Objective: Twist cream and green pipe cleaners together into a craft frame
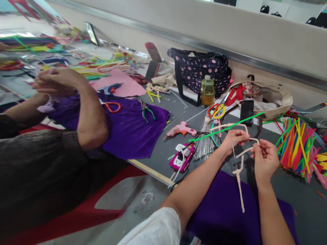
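a fuzzy cream pipe cleaner (239, 177), bent into a loop, is pinched by the left hand (233, 140) and the right hand (265, 160); its twisted tail hangs below the grip over purple velvet cloth (219, 207). a green pipe cleaner (224, 128) lies just above the left hand.
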{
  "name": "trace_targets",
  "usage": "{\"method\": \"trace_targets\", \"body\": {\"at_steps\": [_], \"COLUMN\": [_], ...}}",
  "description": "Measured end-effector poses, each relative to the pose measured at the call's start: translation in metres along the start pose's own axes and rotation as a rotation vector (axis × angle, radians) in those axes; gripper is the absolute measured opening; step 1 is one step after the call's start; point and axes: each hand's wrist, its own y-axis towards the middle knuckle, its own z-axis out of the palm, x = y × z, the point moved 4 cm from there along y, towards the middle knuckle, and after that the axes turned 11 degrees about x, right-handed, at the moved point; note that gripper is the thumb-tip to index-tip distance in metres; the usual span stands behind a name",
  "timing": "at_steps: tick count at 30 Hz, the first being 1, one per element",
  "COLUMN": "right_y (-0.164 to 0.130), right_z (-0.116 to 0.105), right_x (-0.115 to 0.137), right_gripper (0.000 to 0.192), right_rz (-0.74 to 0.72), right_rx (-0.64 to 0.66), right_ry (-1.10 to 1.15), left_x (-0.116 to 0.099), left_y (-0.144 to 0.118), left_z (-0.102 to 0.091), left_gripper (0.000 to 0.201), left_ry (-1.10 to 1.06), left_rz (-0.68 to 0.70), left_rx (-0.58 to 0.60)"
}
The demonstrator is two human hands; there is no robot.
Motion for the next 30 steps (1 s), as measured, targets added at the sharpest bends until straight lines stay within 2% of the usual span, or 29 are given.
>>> {"method": "trace_targets", "body": {"at_steps": [3, 6, 8, 10, 14, 16, 19, 23, 26, 28, 30], "right_y": [-0.004, -0.004, -0.004, -0.003, -0.004, -0.006, -0.009, -0.010, -0.007, -0.002, 0.004], "right_z": [0.007, 0.014, 0.016, 0.018, 0.027, 0.030, 0.031, 0.031, 0.026, 0.021, 0.014], "right_x": [-0.001, -0.008, -0.013, -0.017, -0.021, -0.021, -0.022, -0.024, -0.024, -0.026, -0.030], "right_gripper": [0.034, 0.049, 0.057, 0.057, 0.048, 0.051, 0.053, 0.037, 0.036, 0.038, 0.034], "right_rz": [-0.023, 0.028, 0.097, 0.179, 0.383, 0.473, 0.584, 0.694, 0.732, 0.751, 0.749], "right_rx": [0.062, 0.154, 0.188, 0.229, 0.451, 0.524, 0.544, 0.602, 0.654, 0.636, 0.541], "right_ry": [-0.054, -0.007, 0.067, 0.131, 0.220, 0.274, 0.394, 0.530, 0.597, 0.640, 0.658], "left_x": [0.000, 0.001, 0.001, 0.000, -0.003, -0.005, -0.007, -0.006, -0.003, -0.003, -0.004], "left_y": [0.000, 0.000, 0.000, 0.000, -0.003, -0.004, -0.005, -0.005, -0.005, -0.005, -0.004], "left_z": [0.000, 0.000, -0.001, -0.001, 0.002, 0.004, 0.006, 0.005, 0.002, 0.001, 0.002], "left_gripper": [0.036, 0.036, 0.035, 0.034, 0.033, 0.034, 0.035, 0.036, 0.038, 0.039, 0.037], "left_ry": [-0.019, -0.073, -0.102, -0.113, -0.126, -0.126, -0.106, -0.093, -0.096, -0.094, -0.085], "left_rz": [0.004, 0.014, 0.030, 0.048, 0.069, 0.073, 0.068, 0.031, -0.014, -0.013, 0.027], "left_rx": [-0.007, -0.011, -0.012, -0.005, 0.042, 0.050, 0.044, 0.019, 0.004, 0.000, 0.012]}}
